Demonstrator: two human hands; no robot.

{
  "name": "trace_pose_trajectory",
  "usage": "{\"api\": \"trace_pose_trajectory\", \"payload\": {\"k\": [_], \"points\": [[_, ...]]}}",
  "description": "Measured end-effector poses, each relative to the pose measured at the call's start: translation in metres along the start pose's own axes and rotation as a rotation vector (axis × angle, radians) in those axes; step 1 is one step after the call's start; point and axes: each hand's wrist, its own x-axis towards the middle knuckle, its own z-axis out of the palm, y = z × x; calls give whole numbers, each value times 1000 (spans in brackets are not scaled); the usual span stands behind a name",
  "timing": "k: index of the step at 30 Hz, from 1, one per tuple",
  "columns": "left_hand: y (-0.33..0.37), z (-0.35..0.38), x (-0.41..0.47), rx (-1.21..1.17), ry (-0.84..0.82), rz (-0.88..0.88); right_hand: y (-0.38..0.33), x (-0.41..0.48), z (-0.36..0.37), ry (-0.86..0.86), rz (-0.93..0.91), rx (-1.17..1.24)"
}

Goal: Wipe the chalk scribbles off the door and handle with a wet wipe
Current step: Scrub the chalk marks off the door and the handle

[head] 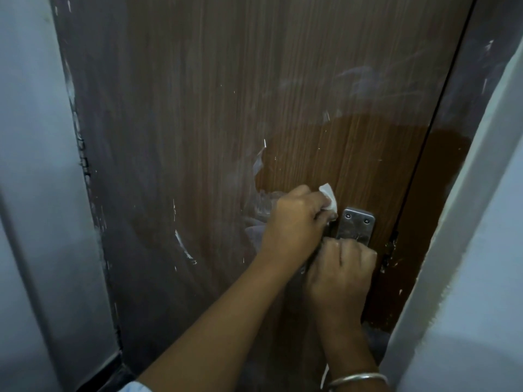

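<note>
Handle-cleaning step: my left hand (pixel 297 219) pinches the wet wipe (pixel 329 198) against the door (pixel 198 108) just beside the handle (pixel 358 226), which my right hand (pixel 341 274) grips; next, I judge, the chalk smears (pixel 259 162) leftward need firm strokes.

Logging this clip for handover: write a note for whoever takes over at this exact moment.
Left hand pinches the wet wipe against the door, just left of the metal plate.
Right hand is curled just below the plate, apparently round the handle, which it hides.
Done: a darker wiped patch above the plate.
Left: chalk streaks at lower left, smears at the patch's left edge, faint haze higher up. The handle's state cannot be judged.
</note>
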Motion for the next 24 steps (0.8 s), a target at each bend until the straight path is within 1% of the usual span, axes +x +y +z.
{"api": "trace_pose_trajectory", "payload": {"k": [2,5,10,13,16,21,22,24], "points": [[1,3,1,-17,12,-20,1,0,0,1,-4,4],[-10,-2,3,-34,76,-113,1,-1,-2,-3,-17,23],[-38,-17,8,-107,163,-417,-2,1,-5,-14,15,28],[-50,-26,13,-183,197,-540,-3,0,-6,-26,26,31],[-51,-30,14,-183,184,-532,-2,0,-5,-34,14,31],[-47,-23,5,-110,124,-401,-1,0,-3,-14,-2,43],[-49,-23,5,-109,137,-400,-1,-1,-3,-11,-3,44],[-56,-25,5,-122,197,-463,0,-1,-3,-15,-14,45]]}}
